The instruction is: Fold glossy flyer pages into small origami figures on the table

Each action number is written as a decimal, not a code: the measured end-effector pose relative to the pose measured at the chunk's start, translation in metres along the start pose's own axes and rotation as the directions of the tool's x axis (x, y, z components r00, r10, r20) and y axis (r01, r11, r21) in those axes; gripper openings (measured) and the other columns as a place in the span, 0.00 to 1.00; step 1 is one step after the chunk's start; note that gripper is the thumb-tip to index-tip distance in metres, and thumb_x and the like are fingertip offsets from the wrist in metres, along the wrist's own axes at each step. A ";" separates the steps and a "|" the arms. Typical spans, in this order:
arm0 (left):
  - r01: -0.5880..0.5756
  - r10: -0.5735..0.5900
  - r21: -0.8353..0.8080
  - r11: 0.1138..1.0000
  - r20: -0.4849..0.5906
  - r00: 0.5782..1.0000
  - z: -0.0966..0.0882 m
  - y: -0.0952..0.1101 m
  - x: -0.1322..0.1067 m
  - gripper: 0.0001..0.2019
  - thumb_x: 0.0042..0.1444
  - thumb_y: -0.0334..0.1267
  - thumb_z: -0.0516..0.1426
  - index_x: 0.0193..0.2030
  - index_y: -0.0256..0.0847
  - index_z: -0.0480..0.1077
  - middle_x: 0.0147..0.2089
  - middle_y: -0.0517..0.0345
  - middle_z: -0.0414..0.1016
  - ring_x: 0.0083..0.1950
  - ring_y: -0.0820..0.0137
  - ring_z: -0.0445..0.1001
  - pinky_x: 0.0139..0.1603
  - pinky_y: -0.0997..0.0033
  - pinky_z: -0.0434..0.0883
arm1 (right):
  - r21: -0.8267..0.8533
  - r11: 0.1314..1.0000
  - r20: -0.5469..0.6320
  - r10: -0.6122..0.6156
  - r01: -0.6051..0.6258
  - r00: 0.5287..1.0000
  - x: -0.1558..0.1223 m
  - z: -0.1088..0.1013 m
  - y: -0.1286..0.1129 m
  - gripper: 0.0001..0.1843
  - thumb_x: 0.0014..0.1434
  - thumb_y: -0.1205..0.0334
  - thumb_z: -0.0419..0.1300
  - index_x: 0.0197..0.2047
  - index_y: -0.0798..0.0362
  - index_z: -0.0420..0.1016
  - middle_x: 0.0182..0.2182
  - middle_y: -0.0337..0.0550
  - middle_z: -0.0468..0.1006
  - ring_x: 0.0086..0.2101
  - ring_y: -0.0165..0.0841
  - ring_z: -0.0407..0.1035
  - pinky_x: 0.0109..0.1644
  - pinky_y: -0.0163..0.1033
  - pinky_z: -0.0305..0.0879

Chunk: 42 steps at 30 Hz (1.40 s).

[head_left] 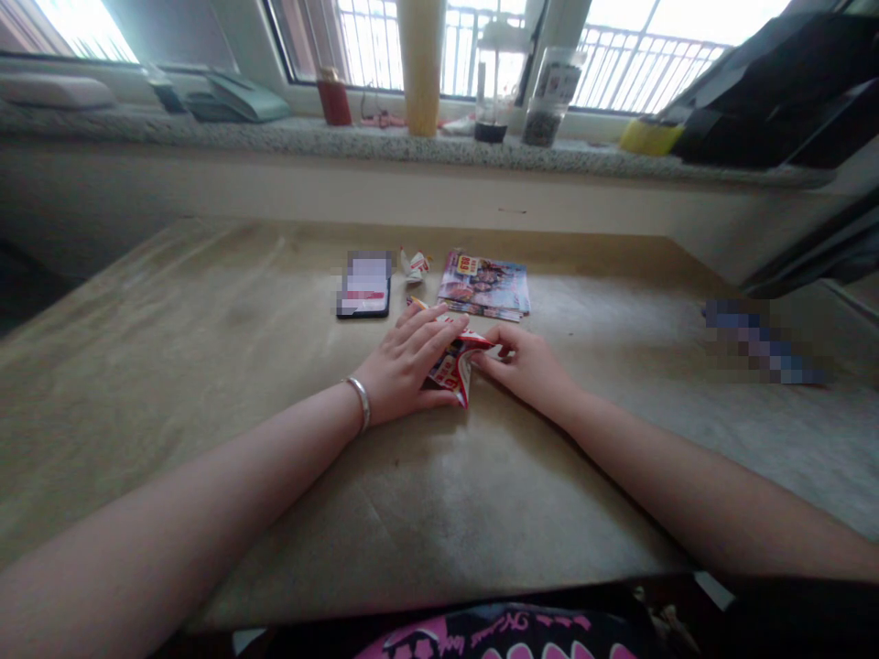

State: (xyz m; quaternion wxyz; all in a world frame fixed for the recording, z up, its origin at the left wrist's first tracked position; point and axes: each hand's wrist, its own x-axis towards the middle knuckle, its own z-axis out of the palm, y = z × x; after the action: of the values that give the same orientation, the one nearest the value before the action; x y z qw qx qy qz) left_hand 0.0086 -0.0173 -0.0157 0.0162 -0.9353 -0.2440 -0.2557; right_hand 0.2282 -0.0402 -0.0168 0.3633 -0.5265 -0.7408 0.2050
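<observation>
A folded piece of printed red and white paper [455, 366] lies on the tan table [206, 366] in front of me. My left hand [405, 361] rests flat on its left part, fingers stretched out and pressing down. A silver bangle circles that wrist. My right hand [526, 366] touches the paper's right edge, with thumb and fingers pinching a fold. Beyond the hands sits a stack of printed leaflets [484, 286], a small folded paper piece [416, 265] and a phone [364, 286].
A blurred-out flat object [759, 340] lies at the table's right. The stone windowsill [275, 137] behind carries a red cup [334, 96], a yellow cylinder [420, 64], jars [553, 96], a yellow item [649, 137] and a dark bag [775, 91].
</observation>
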 end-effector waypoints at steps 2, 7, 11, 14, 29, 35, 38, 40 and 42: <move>-0.020 0.021 0.045 0.999 -0.018 1.000 -0.001 0.000 0.001 0.47 0.51 0.57 0.61 0.70 0.40 0.43 0.62 0.43 0.62 0.69 0.50 0.52 0.71 0.43 0.43 | -0.019 1.000 -0.027 -0.013 0.013 1.000 0.000 -0.001 -0.001 0.07 0.54 0.56 0.61 0.32 0.51 0.76 0.27 0.39 0.77 0.27 0.30 0.67 0.31 0.36 0.63; -0.040 0.044 0.129 0.991 -0.032 0.999 -0.007 0.003 0.001 0.47 0.51 0.58 0.60 0.70 0.41 0.44 0.63 0.44 0.61 0.67 0.53 0.57 0.71 0.43 0.35 | 0.005 1.000 -0.080 -0.004 0.005 0.997 -0.001 -0.002 -0.002 0.08 0.55 0.56 0.61 0.30 0.51 0.75 0.27 0.40 0.79 0.26 0.31 0.69 0.32 0.37 0.64; -0.013 0.011 0.144 0.989 0.011 1.000 -0.010 0.006 0.002 0.52 0.44 0.65 0.60 0.70 0.40 0.46 0.67 0.42 0.56 0.68 0.51 0.54 0.72 0.45 0.37 | 0.093 0.995 -0.083 0.041 -0.033 0.996 -0.001 -0.002 -0.002 0.08 0.55 0.56 0.61 0.31 0.52 0.73 0.27 0.41 0.79 0.26 0.31 0.71 0.30 0.36 0.66; 0.014 -0.017 0.140 0.990 0.025 1.000 -0.011 0.009 0.002 0.57 0.37 0.68 0.62 0.69 0.39 0.47 0.67 0.42 0.56 0.69 0.48 0.52 0.71 0.44 0.37 | 0.246 0.965 -0.041 0.103 -0.090 0.994 0.001 0.001 -0.003 0.09 0.55 0.55 0.61 0.32 0.52 0.71 0.26 0.40 0.78 0.26 0.31 0.73 0.29 0.36 0.67; 0.137 -0.136 0.166 0.977 -0.021 0.991 -0.009 0.018 0.014 0.41 0.54 0.46 0.57 0.70 0.39 0.44 0.62 0.45 0.62 0.63 0.54 0.61 0.71 0.44 0.39 | 0.317 0.947 -0.061 0.064 -0.041 0.996 0.002 0.003 0.004 0.09 0.55 0.55 0.62 0.33 0.51 0.71 0.26 0.38 0.77 0.26 0.29 0.72 0.31 0.35 0.69; 0.163 -0.164 0.166 0.973 -0.013 0.986 -0.005 0.021 0.022 0.45 0.50 0.54 0.58 0.70 0.36 0.46 0.56 0.45 0.66 0.59 0.55 0.63 0.69 0.49 0.47 | 0.256 0.967 -0.075 0.043 -0.022 0.996 0.000 -0.003 0.004 0.08 0.54 0.56 0.62 0.32 0.51 0.73 0.27 0.39 0.77 0.26 0.29 0.71 0.29 0.34 0.67; 0.224 -0.219 0.170 0.960 -0.047 0.975 -0.003 0.020 0.024 0.47 0.50 0.56 0.58 0.70 0.35 0.45 0.52 0.46 0.68 0.56 0.56 0.66 0.68 0.48 0.48 | 0.245 0.969 -0.069 0.044 -0.026 0.997 0.000 -0.003 0.004 0.07 0.54 0.56 0.61 0.32 0.51 0.74 0.26 0.39 0.78 0.25 0.29 0.70 0.28 0.34 0.66; 0.245 -0.238 0.172 0.954 -0.059 0.969 -0.003 0.020 0.024 0.46 0.50 0.54 0.58 0.70 0.34 0.46 0.51 0.46 0.70 0.54 0.56 0.67 0.68 0.49 0.48 | 0.240 0.970 -0.065 0.040 -0.023 0.997 0.000 -0.002 0.005 0.07 0.54 0.57 0.61 0.32 0.51 0.74 0.26 0.39 0.78 0.25 0.29 0.70 0.29 0.35 0.66; 0.248 -0.241 0.172 0.953 -0.064 0.968 -0.003 0.020 0.024 0.45 0.50 0.53 0.58 0.69 0.33 0.47 0.51 0.47 0.71 0.53 0.56 0.67 0.66 0.50 0.50 | 0.246 0.969 -0.065 0.036 -0.019 0.997 0.001 -0.002 0.005 0.07 0.54 0.57 0.61 0.32 0.51 0.75 0.27 0.40 0.78 0.26 0.30 0.70 0.29 0.35 0.66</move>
State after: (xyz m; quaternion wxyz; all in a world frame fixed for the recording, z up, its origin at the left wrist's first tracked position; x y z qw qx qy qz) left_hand 0.0343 -0.0247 0.0005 0.0733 -0.8870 -0.3794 -0.2528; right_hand 0.2323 -0.0375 -0.0188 0.4479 -0.4945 -0.6896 0.2817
